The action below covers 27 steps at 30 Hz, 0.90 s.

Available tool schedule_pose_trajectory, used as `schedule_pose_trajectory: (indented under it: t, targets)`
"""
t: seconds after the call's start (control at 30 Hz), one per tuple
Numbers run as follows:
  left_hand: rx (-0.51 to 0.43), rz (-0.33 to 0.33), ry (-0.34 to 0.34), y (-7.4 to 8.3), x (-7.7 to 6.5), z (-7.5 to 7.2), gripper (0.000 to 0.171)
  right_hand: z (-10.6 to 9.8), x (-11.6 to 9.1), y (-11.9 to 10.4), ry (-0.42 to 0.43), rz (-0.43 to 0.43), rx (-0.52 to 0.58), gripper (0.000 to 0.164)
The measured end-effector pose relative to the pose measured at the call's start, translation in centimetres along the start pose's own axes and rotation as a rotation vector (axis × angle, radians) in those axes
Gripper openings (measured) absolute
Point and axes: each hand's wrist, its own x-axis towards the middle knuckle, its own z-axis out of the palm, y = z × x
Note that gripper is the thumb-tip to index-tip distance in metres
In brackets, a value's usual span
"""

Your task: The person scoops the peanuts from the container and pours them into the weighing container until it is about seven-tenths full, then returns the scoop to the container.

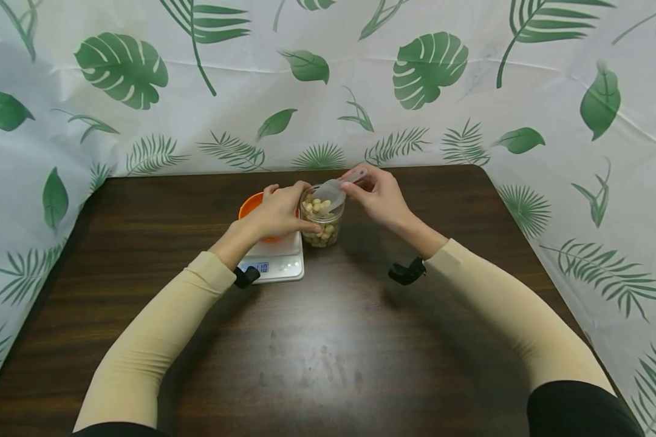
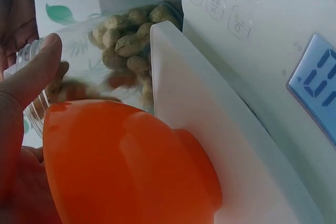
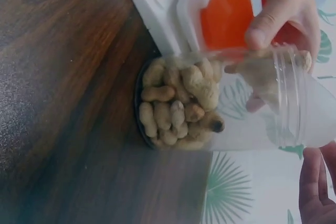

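Note:
A clear plastic jar stands upright on the table, with unshelled peanuts heaped in its lower part. My left hand grips the jar near its top, thumb across the front. Between the fingertips of my right hand is the handle of a translucent plastic scoop, whose bowl sits in the jar's mouth. In the right wrist view, some peanuts lie high in the jar by the scoop. An orange bowl stands beside the jar, partly hidden behind my left hand in the head view.
Under the orange bowl is a white kitchen scale with a lit display, close against the jar's left side. The dark wooden table meets a leaf-patterned sheet at its back edge.

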Motion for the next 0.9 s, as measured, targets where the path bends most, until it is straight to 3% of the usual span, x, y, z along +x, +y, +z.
schedule_pose_trajectory:
  t: [0.27, 0.6, 0.9]
  targets:
    - [-0.002, 0.021, -0.001, 0.1, 0.1, -0.1, 0.07, -0.4, -0.5, 0.2, 0.052, 0.047, 0.153, 0.021]
    - [0.026, -0.005, -0.028, 0.2, 0.2, -0.3, 0.084, -0.4, -0.9, 0.7, 0.122, 0.092, 0.244, 0.023]
    - [0.021, -0.01, -0.032, 0.1, 0.2, -0.4, 0.082, -0.2, -1.4, 0.8, 0.146, 0.108, 0.322, 0.022]
